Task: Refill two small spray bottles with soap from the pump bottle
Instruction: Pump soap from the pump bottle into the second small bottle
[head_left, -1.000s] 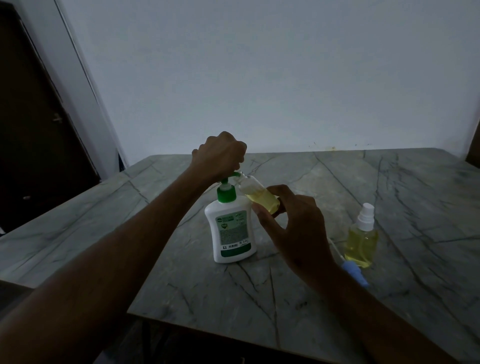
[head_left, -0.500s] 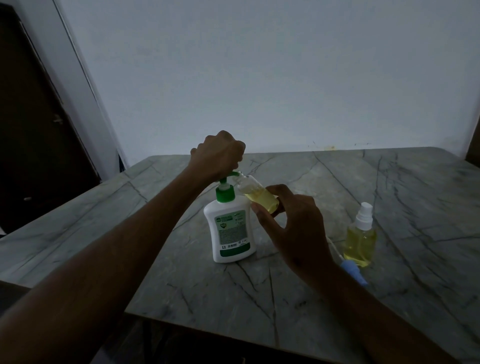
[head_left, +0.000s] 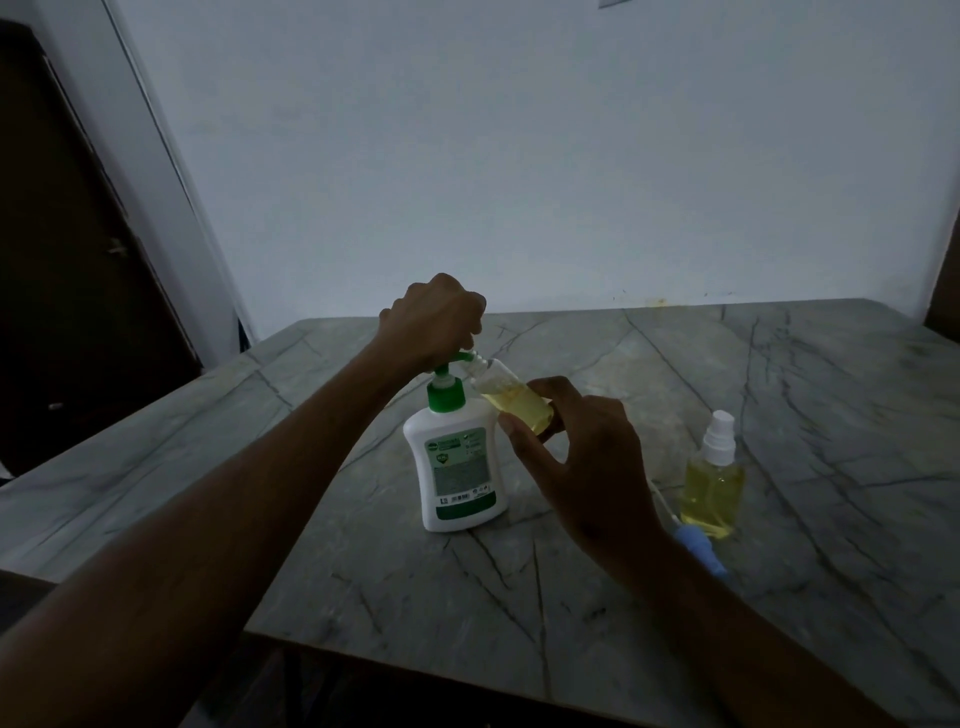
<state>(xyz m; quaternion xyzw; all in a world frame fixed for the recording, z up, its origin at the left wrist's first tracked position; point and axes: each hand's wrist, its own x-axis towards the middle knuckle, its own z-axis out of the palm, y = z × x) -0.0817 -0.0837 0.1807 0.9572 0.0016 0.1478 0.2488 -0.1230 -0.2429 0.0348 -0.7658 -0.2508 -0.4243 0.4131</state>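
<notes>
In the head view we see our left hand (head_left: 434, 319) curled into a fist on top of the green pump head of the white pump bottle (head_left: 457, 465), which stands upright on the grey marbled table (head_left: 779, 395); the fingers are closed down over the pump, so the head itself is mostly hidden beneath them and only the green spout shows, poking out to the right. Our right hand (head_left: 587, 467) holds a small open spray bottle (head_left: 514, 397) by its lower end, thumb on the near side and fingers wrapped behind, a narrow pinching grip around its base. That bottle is tilted, its open neck raised up and to the left so that it meets the tip of the spout, and yellow liquid sits in its lower half, close to the fingers. The second spray bottle (head_left: 711, 480) stands upright on the table to the right of our right wrist, apart from both hands, white sprayer cap on and yellow liquid inside. Just beside it, partly hidden by our right forearm, lies a light blue object (head_left: 698, 545) that we cannot identify.
</notes>
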